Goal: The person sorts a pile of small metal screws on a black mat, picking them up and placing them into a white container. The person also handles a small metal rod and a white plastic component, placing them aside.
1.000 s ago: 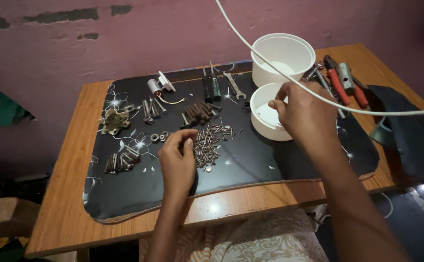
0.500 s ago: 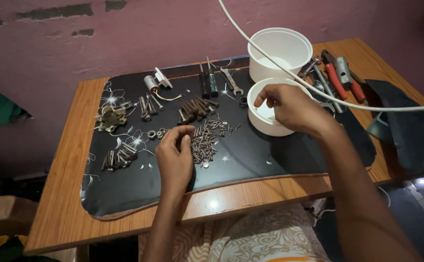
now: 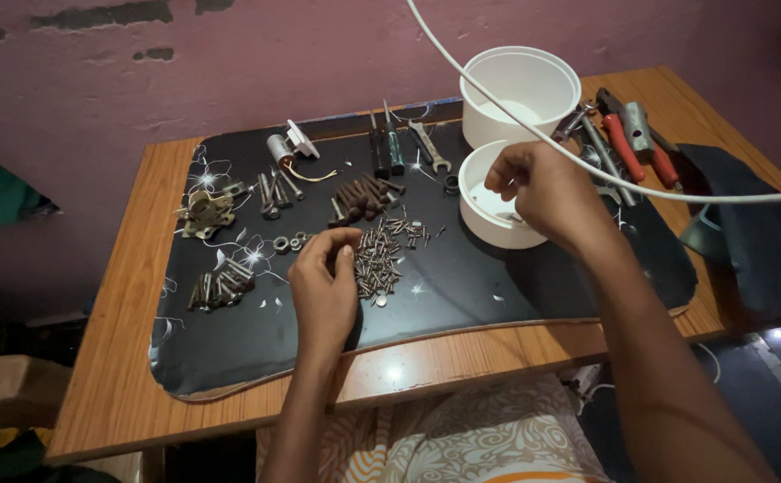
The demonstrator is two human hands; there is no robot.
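Observation:
My left hand [image 3: 323, 282] rests on a black mat [image 3: 462, 295], fingertips pinched together beside a heap of small screws [image 3: 380, 259]; whether a screw is between them is not visible. My right hand [image 3: 547, 192] hovers over a low white bowl [image 3: 489, 219], fingers curled downward above its opening. A taller white tub [image 3: 517, 89] stands just behind the bowl. Several dark rusty bolts [image 3: 362, 197] lie behind the screw heap.
The mat lies on a wooden table [image 3: 113, 376] against a pink wall. Nuts [image 3: 288, 242], a bolt pile [image 3: 222, 288], a brass fitting [image 3: 204, 213], screwdrivers [image 3: 389, 148] and a spanner [image 3: 428, 148] lie on the mat. Red-handled pliers [image 3: 628, 134] lie right. A white cable [image 3: 587, 161] crosses overhead.
My right hand has moved left from the bowl's right rim to above its opening. My left hand stays at the screw heap with little change.

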